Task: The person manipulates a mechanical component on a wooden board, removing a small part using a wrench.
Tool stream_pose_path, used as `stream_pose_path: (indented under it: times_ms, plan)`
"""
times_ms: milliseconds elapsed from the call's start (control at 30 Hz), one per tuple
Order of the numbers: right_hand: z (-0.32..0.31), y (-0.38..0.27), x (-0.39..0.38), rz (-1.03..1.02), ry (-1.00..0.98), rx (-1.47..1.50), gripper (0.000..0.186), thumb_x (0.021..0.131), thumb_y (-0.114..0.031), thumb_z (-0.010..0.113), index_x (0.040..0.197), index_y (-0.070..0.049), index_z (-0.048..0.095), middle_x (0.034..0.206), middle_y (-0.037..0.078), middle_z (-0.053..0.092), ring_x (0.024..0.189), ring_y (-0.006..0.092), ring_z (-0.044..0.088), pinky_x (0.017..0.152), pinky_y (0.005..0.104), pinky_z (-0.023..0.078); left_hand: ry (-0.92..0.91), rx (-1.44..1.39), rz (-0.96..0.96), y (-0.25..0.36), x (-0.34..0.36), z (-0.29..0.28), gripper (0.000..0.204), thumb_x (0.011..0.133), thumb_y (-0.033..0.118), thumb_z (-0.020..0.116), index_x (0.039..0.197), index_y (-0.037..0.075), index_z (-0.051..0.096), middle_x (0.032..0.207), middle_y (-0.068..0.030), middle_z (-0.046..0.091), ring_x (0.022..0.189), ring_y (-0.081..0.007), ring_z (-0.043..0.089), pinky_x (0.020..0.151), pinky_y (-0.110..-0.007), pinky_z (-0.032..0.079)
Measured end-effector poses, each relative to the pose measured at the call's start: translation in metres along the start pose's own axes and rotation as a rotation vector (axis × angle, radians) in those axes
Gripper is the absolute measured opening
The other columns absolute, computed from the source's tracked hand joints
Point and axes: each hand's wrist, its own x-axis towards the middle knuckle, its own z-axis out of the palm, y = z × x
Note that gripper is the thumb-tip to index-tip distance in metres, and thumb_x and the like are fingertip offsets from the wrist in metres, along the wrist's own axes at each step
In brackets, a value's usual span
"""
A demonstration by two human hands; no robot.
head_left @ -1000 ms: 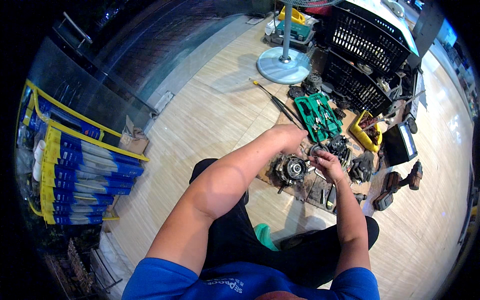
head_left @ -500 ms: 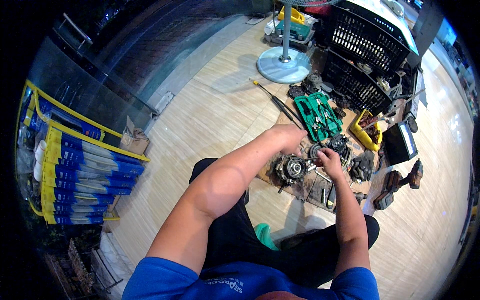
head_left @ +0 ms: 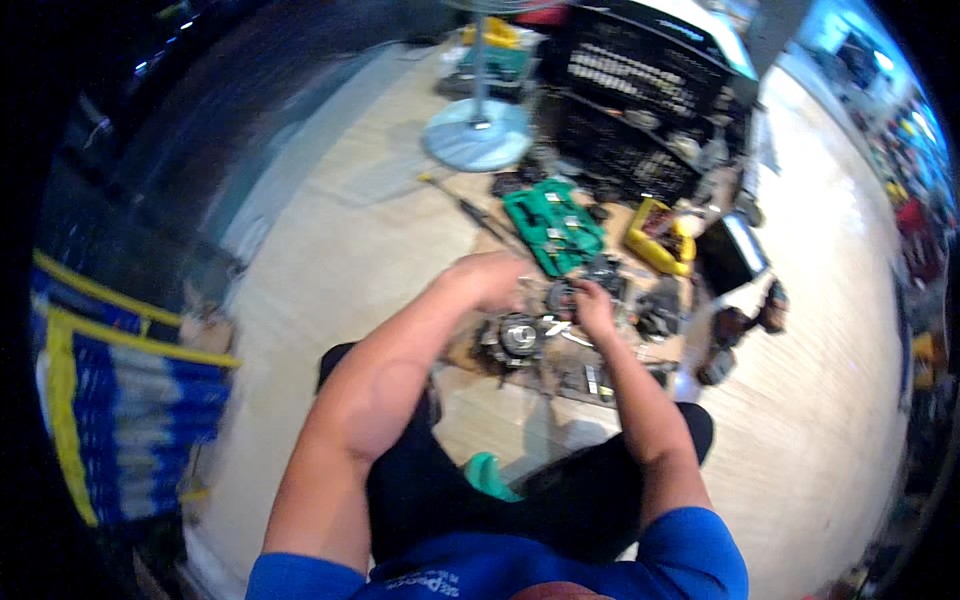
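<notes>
Motion blur softens the whole picture. My right hand [head_left: 592, 305] is closed, its fingertips pinching the edge of a dark round part [head_left: 562, 296] that looks like a pulley. Just left of it, my left hand [head_left: 497, 278] is bent downward; its fingers are smeared, so I cannot make out what they hold. Below the hands a round metal machine part [head_left: 515, 338] with a ringed centre, like an alternator or motor, rests on a cardboard sheet [head_left: 622, 218]. Beyond the hands an open green tool case [head_left: 553, 225] holds several tools.
A yellow container [head_left: 660, 238] of dark bits and a black box [head_left: 732, 257] lie right of the case, with cordless power tools [head_left: 733, 328] nearer. Black crates [head_left: 640, 85] and a fan base [head_left: 478, 135] stand beyond. Left is a yellow rack [head_left: 140, 340] of blue packages.
The view has swung, so the whole scene sits further left and is blurred. My hands keep nearly the same place beside the round part and the machine part.
</notes>
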Motion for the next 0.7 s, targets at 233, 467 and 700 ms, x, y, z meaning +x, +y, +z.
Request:
stream_pose_path:
  times_ms: [233, 467, 700]
  plan:
    - [-0.008, -0.023, -0.02, 0.062, -0.481, 0.336, 0.039, 0.095, -0.003, 0.057, 0.132, 0.004, 0.051, 0.123, 0.014, 0.062, 0.104, 0.0245, 0.065, 0.087, 0.0371, 0.056, -0.061, 0.015, -0.096, 0.012, -0.004, -0.015, 0.075, 0.078, 0.035, 0.077, 0.14, 0.007, 0.044, 0.121, -0.0222, 0.061, 0.114, -0.0388, 0.058, 0.094, -0.044, 0.048]
    - [-0.013, -0.018, -0.017, -0.11, -0.538, 0.065, 0.038, 0.09, -0.003, 0.065, 0.127, 0.004, 0.057, 0.115, 0.01, 0.065, 0.102, 0.0186, 0.064, 0.088, 0.033, 0.054, -0.04, 0.005, -0.091, 0.011, -0.009, -0.016, 0.079, 0.078, 0.035, 0.078, 0.142, 0.007, 0.042, 0.125, -0.023, 0.058, 0.116, -0.0385, 0.057, 0.096, -0.044, 0.047]
    - [0.001, -0.038, -0.028, -0.184, -0.24, -0.318, 0.028, 0.09, -0.021, 0.069, 0.106, 0.002, 0.066, 0.084, 0.012, 0.069, 0.08, 0.0175, 0.067, 0.072, 0.0313, 0.054, -0.01, 0.019, -0.091, 0.004, -0.014, -0.011, 0.079, 0.078, 0.034, 0.079, 0.142, 0.006, 0.042, 0.125, -0.0229, 0.058, 0.118, -0.0381, 0.056, 0.097, -0.043, 0.047]
